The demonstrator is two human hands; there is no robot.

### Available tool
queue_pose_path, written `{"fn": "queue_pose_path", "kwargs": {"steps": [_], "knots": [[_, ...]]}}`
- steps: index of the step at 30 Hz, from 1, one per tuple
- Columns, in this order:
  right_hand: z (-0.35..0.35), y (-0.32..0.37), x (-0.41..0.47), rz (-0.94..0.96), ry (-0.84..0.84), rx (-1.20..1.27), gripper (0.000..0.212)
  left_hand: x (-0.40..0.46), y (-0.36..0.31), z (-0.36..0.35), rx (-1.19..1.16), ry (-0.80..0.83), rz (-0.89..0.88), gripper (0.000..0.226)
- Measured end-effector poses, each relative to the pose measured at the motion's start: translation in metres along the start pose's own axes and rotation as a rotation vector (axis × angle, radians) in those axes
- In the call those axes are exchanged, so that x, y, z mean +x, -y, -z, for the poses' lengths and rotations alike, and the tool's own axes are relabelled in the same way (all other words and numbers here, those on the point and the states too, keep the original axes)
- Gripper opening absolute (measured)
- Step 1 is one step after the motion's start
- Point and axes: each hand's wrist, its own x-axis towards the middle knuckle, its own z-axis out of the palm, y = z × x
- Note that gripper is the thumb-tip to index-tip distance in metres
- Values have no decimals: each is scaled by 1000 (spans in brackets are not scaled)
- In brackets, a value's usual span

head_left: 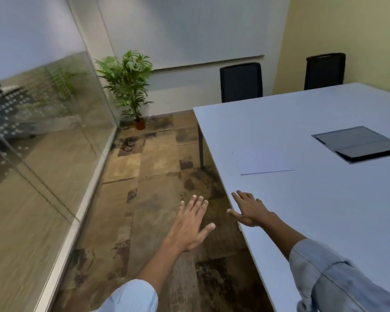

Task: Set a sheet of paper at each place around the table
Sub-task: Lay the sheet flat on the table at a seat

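Observation:
A single white sheet of paper (263,162) lies flat on the pale grey table (324,199), near its left edge. My right hand (249,210) rests palm down on the table's edge, a short way in front of the sheet, fingers spread and holding nothing. My left hand (191,224) hovers over the floor to the left of the table, open and flat with nothing in it. Both sleeves are light blue and rolled back.
A dark cable hatch (356,144) is set into the table's middle. Two black chairs (241,82) (324,70) stand at the far side. A potted plant (128,86) fills the corner, and a glass wall (43,131) runs along the left.

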Motion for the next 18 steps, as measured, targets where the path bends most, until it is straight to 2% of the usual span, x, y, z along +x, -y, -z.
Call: {"fn": "queue_pose_path", "kwargs": {"steps": [8,12,18], "knots": [[2,-27,117,-270,14,103,78,187,103,-6,15,69,-209,90],[-2,-55,178,-486,25,229,78,295,136,-21,53,180,-324,77],[10,-98,245,-782,-18,353,69,448,145,-29,126,364,-537,74]]}}
